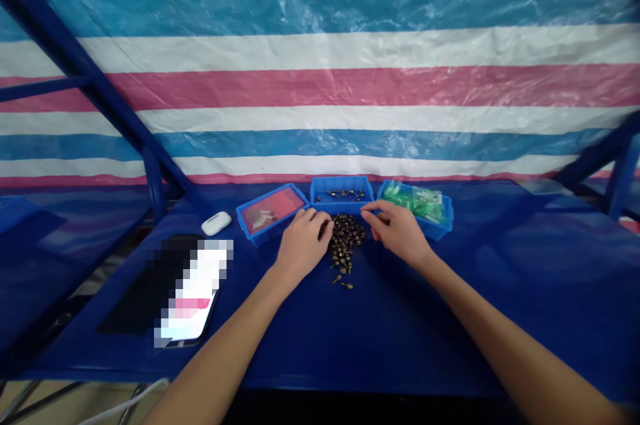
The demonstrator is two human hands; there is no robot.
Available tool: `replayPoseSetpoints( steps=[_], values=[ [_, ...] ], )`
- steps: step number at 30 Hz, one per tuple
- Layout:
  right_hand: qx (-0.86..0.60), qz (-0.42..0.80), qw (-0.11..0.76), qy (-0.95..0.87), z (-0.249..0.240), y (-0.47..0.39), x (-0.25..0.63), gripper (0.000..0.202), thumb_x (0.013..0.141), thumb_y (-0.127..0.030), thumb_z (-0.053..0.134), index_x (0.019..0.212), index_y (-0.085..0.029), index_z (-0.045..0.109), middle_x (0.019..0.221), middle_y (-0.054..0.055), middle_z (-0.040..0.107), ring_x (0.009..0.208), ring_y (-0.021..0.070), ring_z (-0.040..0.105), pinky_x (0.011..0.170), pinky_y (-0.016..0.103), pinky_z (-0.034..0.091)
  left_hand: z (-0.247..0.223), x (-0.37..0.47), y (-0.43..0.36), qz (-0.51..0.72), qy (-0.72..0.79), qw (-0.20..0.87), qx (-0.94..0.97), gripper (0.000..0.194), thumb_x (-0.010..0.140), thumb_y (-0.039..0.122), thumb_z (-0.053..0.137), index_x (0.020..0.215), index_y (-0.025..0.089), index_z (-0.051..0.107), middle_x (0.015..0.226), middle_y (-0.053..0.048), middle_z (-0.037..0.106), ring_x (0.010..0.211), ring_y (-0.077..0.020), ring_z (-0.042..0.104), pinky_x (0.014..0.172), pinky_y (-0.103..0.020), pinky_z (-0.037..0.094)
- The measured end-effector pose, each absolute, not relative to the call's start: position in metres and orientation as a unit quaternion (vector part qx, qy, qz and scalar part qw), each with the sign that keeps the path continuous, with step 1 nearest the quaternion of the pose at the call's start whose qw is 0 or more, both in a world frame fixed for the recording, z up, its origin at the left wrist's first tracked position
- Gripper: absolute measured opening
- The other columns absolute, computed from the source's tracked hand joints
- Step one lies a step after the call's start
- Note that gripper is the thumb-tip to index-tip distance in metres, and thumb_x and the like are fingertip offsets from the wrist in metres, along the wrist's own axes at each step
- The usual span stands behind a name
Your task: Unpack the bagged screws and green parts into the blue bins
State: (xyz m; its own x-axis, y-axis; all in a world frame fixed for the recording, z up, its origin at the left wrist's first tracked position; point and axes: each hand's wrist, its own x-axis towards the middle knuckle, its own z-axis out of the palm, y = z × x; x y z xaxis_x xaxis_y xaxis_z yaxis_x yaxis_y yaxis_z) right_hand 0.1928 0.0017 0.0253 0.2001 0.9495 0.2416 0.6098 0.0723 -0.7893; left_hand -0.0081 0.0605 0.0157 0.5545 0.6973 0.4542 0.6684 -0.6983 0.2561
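Observation:
A pile of small dark brass-coloured metal pieces [345,238] with round heads and thin shanks lies on the blue table. At its left edge is my left hand [304,242], fingers curled and thumb bent toward them; whatever is between them is hidden. My right hand [397,228] hovers at the upper right of the pile with thumb and forefinger pinched together. Anything in that pinch is too small to make out. Just beyond both hands stands a blue bin [343,206] with a few similar pieces inside.
Left of the middle bin, another blue bin [267,233] holds a pinkish sheet and small pale pieces. A third bin [436,230] contains green plastic bags. On the left lie a white case [216,223] and a phone [193,298] with a blurred screen. Striped sheeting [350,88] hangs behind.

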Motion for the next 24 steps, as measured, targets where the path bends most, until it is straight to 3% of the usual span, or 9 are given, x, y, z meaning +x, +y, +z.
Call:
replayPoseSetpoints(
  steps=[2,5,9,13,18,21,24],
  values=[
    [-0.655,0.171,0.373,-0.635,0.028,-0.002,0.2,0.023,0.091,-0.038,0.052,0.089,-0.02,0.067,0.05,-0.003,0.058,0.046,0.013,0.055,0.052,0.025,0.041,0.016,-0.01,0.062,0.263,0.391,0.031,0.882,0.017,0.096,0.028,0.046,0.095,0.022,0.063,0.094,-0.004,0.063,0.095,-0.021,0.056,0.083,-0.034,0.047],
    [-0.665,0.128,0.323,-0.661,0.032,-0.003,0.208,0.021,0.091,-0.035,0.052,0.09,-0.021,0.068,0.056,-0.002,0.061,0.053,0.0144,0.058,0.056,0.026,0.04,0.017,-0.011,0.064,0.254,0.394,0.042,0.883,0.017,0.096,0.028,0.047,0.095,0.022,0.062,0.093,-0.003,0.062,0.095,-0.0207,0.056,0.082,-0.034,0.047],
    [-0.645,0.186,0.22,-0.708,0.033,-0.003,0.215,0.017,0.086,-0.036,0.061,0.093,-0.022,0.067,0.065,-0.002,0.066,0.059,0.0144,0.06,0.057,0.026,0.039,0.017,-0.011,0.064,0.248,0.392,0.055,0.884,0.016,0.096,0.028,0.047,0.095,0.022,0.062,0.093,-0.003,0.062,0.093,-0.0202,0.056,0.08,-0.033,0.047],
    [-0.645,0.181,0.185,-0.719,0.028,-0.002,0.214,0.019,0.083,-0.035,0.066,0.093,-0.02,0.063,0.068,-0.001,0.067,0.062,0.0151,0.06,0.057,0.026,0.039,0.015,-0.01,0.063,0.245,0.394,0.061,0.884,0.017,0.096,0.028,0.047,0.095,0.022,0.063,0.092,-0.003,0.063,0.093,-0.0202,0.056,0.079,-0.032,0.047],
    [-0.612,0.202,0.202,-0.737,0.032,-0.004,0.21,0.006,0.085,-0.025,0.063,0.085,-0.019,0.064,0.078,0.002,0.068,0.07,0.0153,0.062,0.065,0.027,0.044,0.014,-0.009,0.063,0.242,0.392,0.07,0.885,0.017,0.096,0.028,0.047,0.095,0.023,0.063,0.093,-0.003,0.063,0.094,-0.0202,0.057,0.079,-0.032,0.046],
    [-0.55,0.344,0.217,-0.729,0.042,-0.01,0.208,0.012,0.086,-0.03,0.061,0.084,-0.019,0.066,0.073,0.001,0.067,0.064,0.014,0.062,0.059,0.025,0.046,0.015,-0.009,0.063,0.243,0.388,0.078,0.886,0.017,0.095,0.028,0.047,0.095,0.022,0.063,0.095,-0.003,0.063,0.094,-0.0201,0.057,0.081,-0.032,0.046],
    [-0.488,0.455,0.335,-0.665,0.046,-0.012,0.199,0.018,0.086,-0.036,0.063,0.092,-0.019,0.065,0.074,0.001,0.066,0.063,0.0137,0.063,0.059,0.026,0.051,0.015,-0.01,0.065,0.244,0.391,0.081,0.884,0.017,0.095,0.028,0.047,0.096,0.023,0.063,0.094,-0.003,0.063,0.095,-0.02,0.057,0.082,-0.032,0.046]
  ],
)
